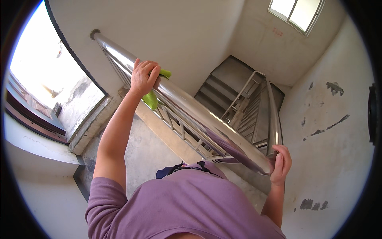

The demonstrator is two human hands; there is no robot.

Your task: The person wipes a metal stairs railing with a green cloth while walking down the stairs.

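A thick, shiny metal handrail runs across in front of me, from a round flange on the wall at upper left to a bend at lower right. My left hand presses a green cloth onto the rail; parts of the cloth stick out on both sides of the fingers. At the bend, my right hand holds the end of the rail, its thumb and fingers curled round the metal. Thinner metal bars of the railing show below the handrail.
Concrete stairs with a second metal railing lie beyond the handrail. A bright opening with a rough concrete sill is at left. The wall at right has chipped patches, and a window sits high up.
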